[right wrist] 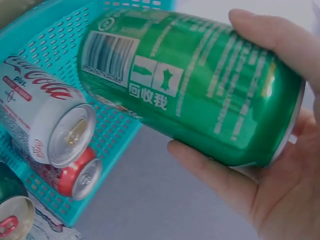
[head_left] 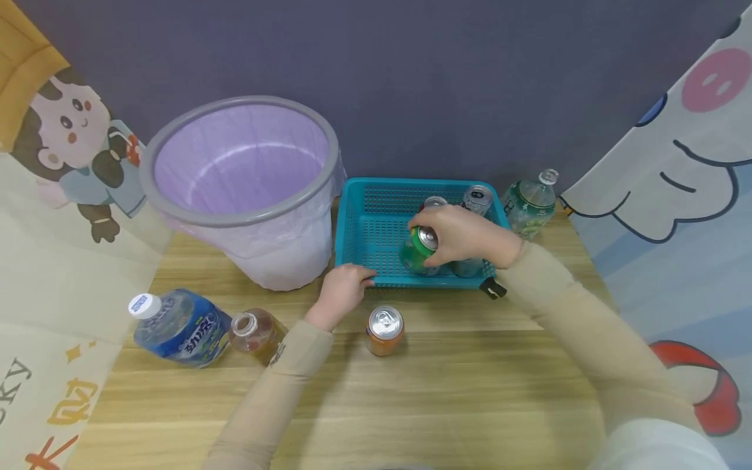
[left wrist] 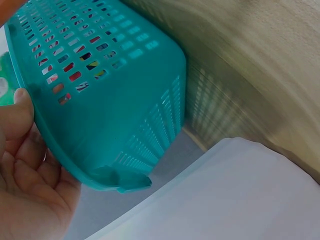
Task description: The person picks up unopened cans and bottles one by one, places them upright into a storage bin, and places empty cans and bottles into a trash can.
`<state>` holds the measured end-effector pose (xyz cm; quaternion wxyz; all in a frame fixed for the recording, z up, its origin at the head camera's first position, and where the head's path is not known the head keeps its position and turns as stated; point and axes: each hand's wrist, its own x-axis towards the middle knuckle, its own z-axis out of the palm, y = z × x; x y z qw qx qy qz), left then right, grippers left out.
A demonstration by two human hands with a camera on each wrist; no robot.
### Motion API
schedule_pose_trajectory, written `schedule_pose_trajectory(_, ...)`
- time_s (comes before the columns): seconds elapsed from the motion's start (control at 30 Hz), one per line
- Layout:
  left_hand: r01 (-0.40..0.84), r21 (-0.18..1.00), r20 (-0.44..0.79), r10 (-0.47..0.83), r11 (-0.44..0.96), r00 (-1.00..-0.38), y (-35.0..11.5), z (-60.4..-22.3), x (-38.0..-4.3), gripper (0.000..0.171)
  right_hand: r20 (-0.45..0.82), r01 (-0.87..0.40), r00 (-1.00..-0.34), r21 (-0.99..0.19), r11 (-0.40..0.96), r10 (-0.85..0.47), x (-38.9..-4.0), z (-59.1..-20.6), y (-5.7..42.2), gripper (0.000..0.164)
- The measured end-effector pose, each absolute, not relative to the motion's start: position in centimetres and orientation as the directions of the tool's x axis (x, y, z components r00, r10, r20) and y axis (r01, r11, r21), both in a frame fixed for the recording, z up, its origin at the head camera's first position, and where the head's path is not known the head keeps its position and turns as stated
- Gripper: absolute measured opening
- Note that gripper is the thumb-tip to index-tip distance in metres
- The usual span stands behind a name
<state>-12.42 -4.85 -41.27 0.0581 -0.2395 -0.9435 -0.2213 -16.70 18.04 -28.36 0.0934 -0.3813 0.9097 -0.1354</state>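
My left hand grips the front rim of a turquoise plastic basket, near its left corner. In the left wrist view, thumb and fingers pinch the rim of the perforated basket wall. My right hand holds a green drink can by its top end, inside the basket's outline. The right wrist view shows this green can tilted between thumb and fingers. Beside it in the basket are a white cola can, a red can and a dark green can.
An orange can stands in front of the basket. Left of it are an amber bottle and a blue-labelled bottle. A large lined bin stands left of the basket, a green-labelled bottle at its right.
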Motion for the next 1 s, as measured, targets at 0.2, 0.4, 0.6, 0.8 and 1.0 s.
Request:
schedule_pose_trajectory(0.2,0.483,0.397,0.22,0.43,0.781,-0.876,-4.9,-41.2,-12.4,0.016,-0.042,-0.651,-0.711,-0.336,0.68,-0.702,-18.2,-29.4,17.6,0.063)
schedule_pose_trajectory(0.4,0.481,0.396,0.218,0.429,0.782,-0.877,-4.8,-41.3,-12.4,0.016,-0.081,-0.579,-0.755,-0.383,0.72,-0.65,-19.6,-29.9,16.9,0.061)
schedule_pose_trajectory(0.6,0.489,0.385,0.224,0.435,0.782,-0.872,-4.8,-41.3,-12.5,0.016,-0.109,-0.523,-0.785,-0.41,0.747,-0.609,-20.7,-30.7,16.0,0.063)
schedule_pose_trajectory(0.8,0.486,0.386,0.212,0.437,0.784,-0.874,-4.9,-41.6,-12.7,0.017,-0.144,-0.489,-0.809,-0.375,0.788,-0.57,-21.7,-31.7,15.1,0.067)
schedule_pose_trajectory(1.0,0.49,0.402,0.229,0.434,0.773,-0.872,-4.9,-41.6,-12.6,0.017,-0.182,-0.426,-0.834,-0.386,0.818,-0.521,-22.8,-32.8,14.4,0.069)
